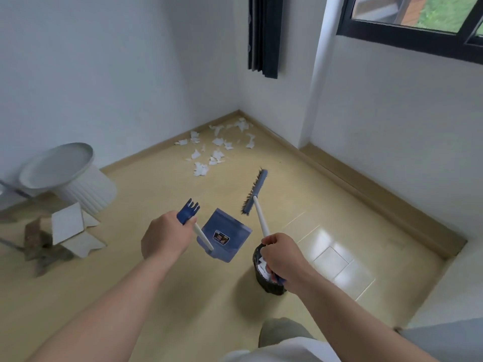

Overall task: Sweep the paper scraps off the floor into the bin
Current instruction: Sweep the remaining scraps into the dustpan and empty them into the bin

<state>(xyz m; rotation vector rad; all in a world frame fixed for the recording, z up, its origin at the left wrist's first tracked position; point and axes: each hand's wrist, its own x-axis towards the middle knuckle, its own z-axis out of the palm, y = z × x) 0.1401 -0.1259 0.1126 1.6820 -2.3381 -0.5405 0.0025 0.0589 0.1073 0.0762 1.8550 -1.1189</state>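
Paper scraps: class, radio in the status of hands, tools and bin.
Left hand grips dustpan, right hand grips broom. Paper scraps unswept in corner. Bin underhand. Path open.

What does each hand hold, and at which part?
Left hand: blue plastic dustpan, by its handle's blue top end. Right hand: blue-headed broom, near its white stick's upper end.

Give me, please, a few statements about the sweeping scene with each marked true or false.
1. The left hand holds the blue dustpan by its handle. True.
2. The right hand holds the broom. True.
3. The paper scraps lie in the middle of the room. False: they lie in the corner by the walls.
4. The black bin is empty. False: white paper shows inside.
5. The broom head is among the scraps. False: it is short of them.
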